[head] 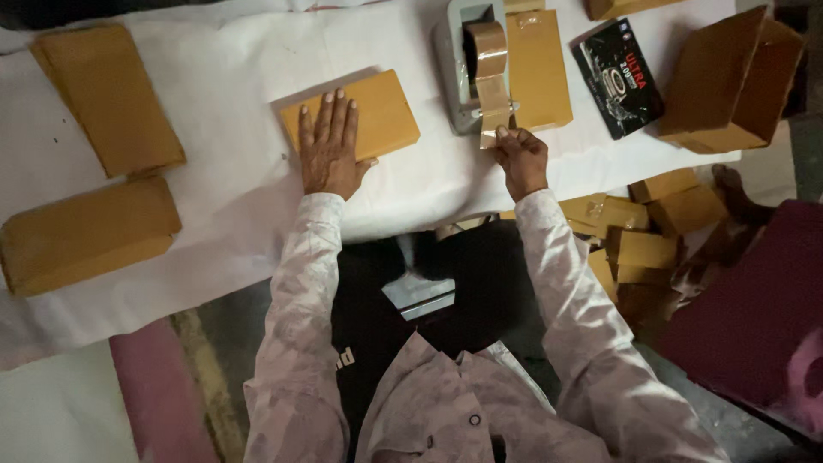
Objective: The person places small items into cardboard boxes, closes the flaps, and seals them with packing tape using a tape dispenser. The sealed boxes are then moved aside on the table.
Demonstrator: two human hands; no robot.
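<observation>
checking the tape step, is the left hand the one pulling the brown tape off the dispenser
No, the left hand lies flat on the small brown box, while the right hand pinches the tape strip.

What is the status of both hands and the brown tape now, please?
Left hand flat on small brown box. Right hand pinching brown tape end at grey dispenser. Nothing between hands; flat cardboard piece beside dispenser.

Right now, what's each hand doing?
Left hand: open, flat on the small brown box.
Right hand: pinching the brown tape end.
</observation>
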